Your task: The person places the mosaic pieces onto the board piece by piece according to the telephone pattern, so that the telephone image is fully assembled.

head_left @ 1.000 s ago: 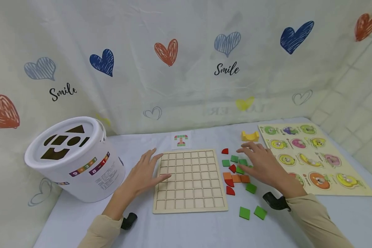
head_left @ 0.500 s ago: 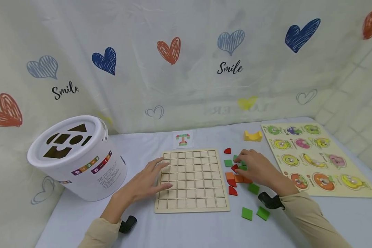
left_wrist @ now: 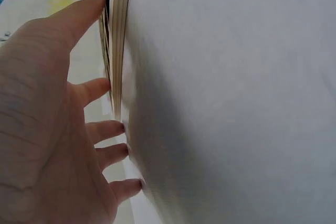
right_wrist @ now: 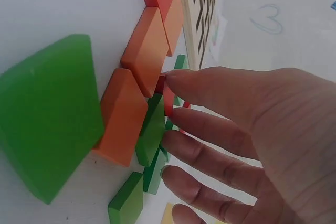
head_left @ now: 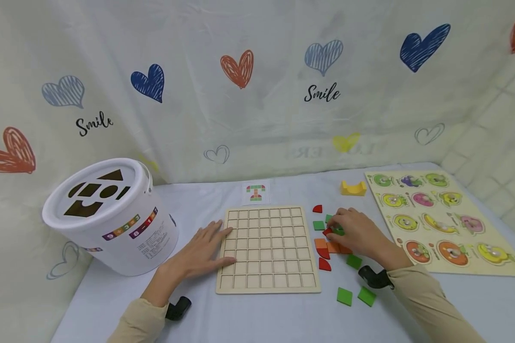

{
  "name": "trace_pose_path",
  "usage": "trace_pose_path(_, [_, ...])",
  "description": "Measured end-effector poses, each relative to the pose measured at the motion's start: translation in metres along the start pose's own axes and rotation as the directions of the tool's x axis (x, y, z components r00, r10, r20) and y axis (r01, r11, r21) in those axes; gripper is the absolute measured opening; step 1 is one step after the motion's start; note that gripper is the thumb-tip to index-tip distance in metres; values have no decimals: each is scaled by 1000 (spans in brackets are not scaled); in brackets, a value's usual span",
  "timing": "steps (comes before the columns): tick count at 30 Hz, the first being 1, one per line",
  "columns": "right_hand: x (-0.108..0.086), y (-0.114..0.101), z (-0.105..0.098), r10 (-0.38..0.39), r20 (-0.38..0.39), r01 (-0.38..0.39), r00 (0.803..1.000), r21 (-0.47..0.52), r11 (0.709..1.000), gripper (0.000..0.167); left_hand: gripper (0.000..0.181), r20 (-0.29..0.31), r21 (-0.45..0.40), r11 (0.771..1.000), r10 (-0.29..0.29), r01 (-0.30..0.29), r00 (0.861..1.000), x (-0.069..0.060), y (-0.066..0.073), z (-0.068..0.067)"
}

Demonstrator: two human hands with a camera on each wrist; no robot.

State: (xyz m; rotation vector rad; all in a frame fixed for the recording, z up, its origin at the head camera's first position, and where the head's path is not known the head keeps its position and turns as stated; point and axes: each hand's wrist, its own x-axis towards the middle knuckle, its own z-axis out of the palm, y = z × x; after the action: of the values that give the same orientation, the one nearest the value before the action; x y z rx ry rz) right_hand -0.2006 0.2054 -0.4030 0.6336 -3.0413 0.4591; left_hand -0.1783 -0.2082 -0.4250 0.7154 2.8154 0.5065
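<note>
A wooden grid board (head_left: 268,250) lies flat with bare squares. My left hand (head_left: 197,252) rests at its left edge, fingers spread and thumb on the frame; the left wrist view shows the thumb (left_wrist: 79,17) touching the board's side. My right hand (head_left: 358,236) is over the loose blocks right of the board. Its thumb and index finger pinch a red quarter-circle block (right_wrist: 168,98), partly hidden by the fingers. Close by lie orange square blocks (right_wrist: 144,51), green square blocks (right_wrist: 152,129) and other red quarter-circle blocks (head_left: 324,264).
Behind the board lies a small pattern card (head_left: 255,193). A white bucket (head_left: 154,238) with a shape-hole lid stands at the left. To the right is a fruit puzzle board (head_left: 395,233), with a yellow curved block (head_left: 353,189) near it. Two green squares (head_left: 345,296) lie in front.
My right hand has lowered and moved left onto the blocks, its thumb and index finger closing on a red quarter-circle block. My left hand has settled against the board's left edge.
</note>
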Motion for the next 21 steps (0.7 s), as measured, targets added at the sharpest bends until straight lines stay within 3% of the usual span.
trace_pose_path(16, [2, 7, 1, 55, 45, -60, 997, 131, 990, 27, 89, -2, 45, 999, -17, 17, 1000, -2, -3, 6])
trace_pose_path(21, [4, 7, 0, 41, 43, -48, 998, 177, 983, 25, 88, -9, 14, 1000, -7, 7, 1000, -2, -2, 5])
